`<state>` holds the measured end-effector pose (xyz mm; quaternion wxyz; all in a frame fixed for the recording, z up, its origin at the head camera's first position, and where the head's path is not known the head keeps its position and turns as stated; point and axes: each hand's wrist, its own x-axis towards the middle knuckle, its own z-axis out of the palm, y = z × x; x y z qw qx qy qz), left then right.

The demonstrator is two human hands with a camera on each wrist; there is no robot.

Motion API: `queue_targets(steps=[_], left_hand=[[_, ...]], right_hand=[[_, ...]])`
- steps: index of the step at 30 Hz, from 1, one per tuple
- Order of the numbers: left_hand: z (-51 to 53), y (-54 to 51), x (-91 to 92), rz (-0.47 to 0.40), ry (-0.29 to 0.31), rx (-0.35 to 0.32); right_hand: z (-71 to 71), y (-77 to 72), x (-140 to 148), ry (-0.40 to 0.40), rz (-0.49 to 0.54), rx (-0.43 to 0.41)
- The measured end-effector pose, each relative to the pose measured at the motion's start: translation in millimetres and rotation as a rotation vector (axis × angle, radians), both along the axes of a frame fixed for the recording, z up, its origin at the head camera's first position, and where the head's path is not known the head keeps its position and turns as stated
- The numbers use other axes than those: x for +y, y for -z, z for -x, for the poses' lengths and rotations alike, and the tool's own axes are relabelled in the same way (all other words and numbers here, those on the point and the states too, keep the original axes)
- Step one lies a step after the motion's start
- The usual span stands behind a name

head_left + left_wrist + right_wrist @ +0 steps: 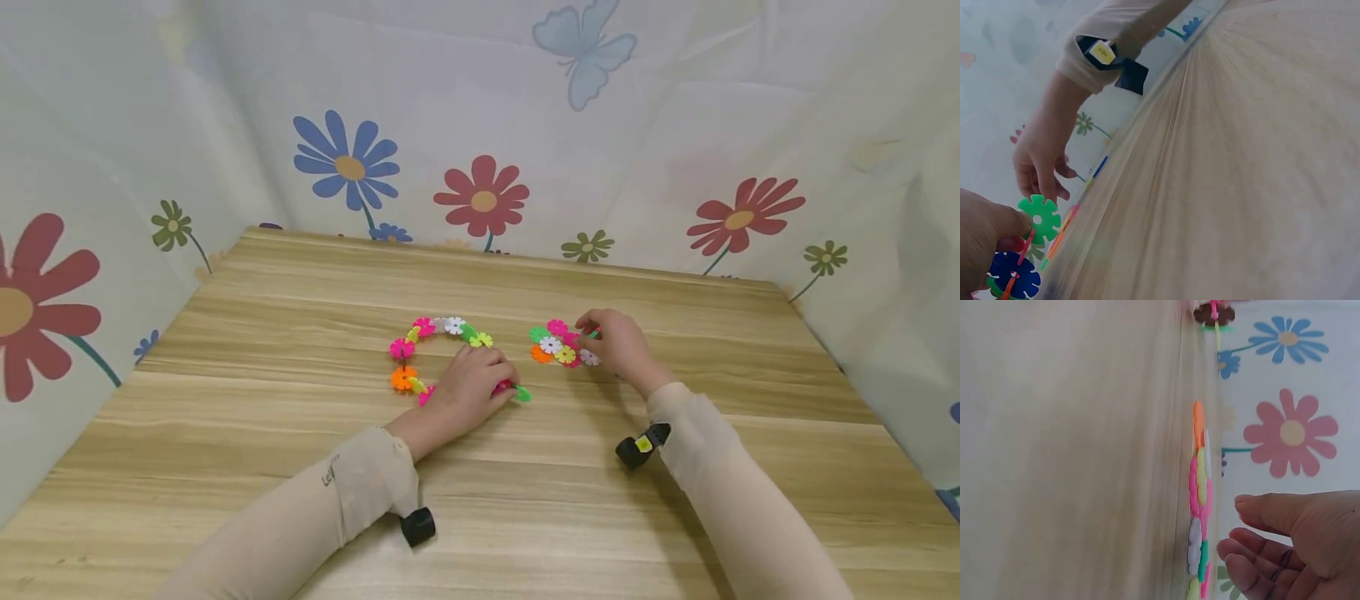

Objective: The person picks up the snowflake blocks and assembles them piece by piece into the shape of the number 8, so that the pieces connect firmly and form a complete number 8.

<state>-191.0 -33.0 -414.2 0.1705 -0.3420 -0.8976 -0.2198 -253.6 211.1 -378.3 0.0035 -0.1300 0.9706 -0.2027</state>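
Note:
A curved chain of interlocking plastic flower discs (403, 379) in pink, orange, yellow, white and green lies on the wooden table. My left hand (472, 383) holds its near right end, covering part of it. In the left wrist view, thumb and finger pinch around a pink disc joined to a green disc (1039, 220), with a dark blue disc (1015, 275) below. My right hand (618, 342) hovers at the right side of a small heap of loose discs (550, 345). Seen from the right wrist, its thumb and fingers (1266, 553) are apart with nothing between them.
The wooden table (525, 500) reaches back to a pale curtain (480, 75) printed with flowers and a butterfly. A black wrist camera (417, 527) hangs under the left sleeve, another black camera (634, 451) under the right.

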Motion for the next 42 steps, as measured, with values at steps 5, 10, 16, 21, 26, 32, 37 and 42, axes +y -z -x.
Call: queue_targets(steps=[5,10,16,21,26,32,37,42], left_hand=[[0.1,0.8,-0.6,0.000,0.004,-0.013],[0.2,1.1,-0.9,0.005,0.002,-0.015],[0.4,0.8,-0.8,0.000,0.003,-0.018],[0.2,1.1,-1.1,-0.001,0.007,-0.020],[-0.2,0.1,-0.9,-0.009,0.010,-0.022],[-1.1,-0.8,-1.1,-0.013,0.010,-0.022],[-1.1,-0.6,-0.9,-0.011,0.008,-0.014],[-0.4,0.4,-0.7,-0.005,0.006,-0.013]], right_hand=[[11.0,0.6,2,-0.007,-0.044,-0.065],[17.3,2.7,-1,-0.002,-0.085,-0.112],[21.5,4.0,-3,0.004,-0.108,-0.119],[23.2,5.5,-4,0.020,-0.080,-0.133],[22.9,7.3,-2,0.038,-0.013,-0.139],[20.7,7.1,2,0.057,0.096,-0.129],[15.0,5.7,2,0.060,0.225,-0.137],[1.4,2.7,-1,0.042,0.361,-0.202]])
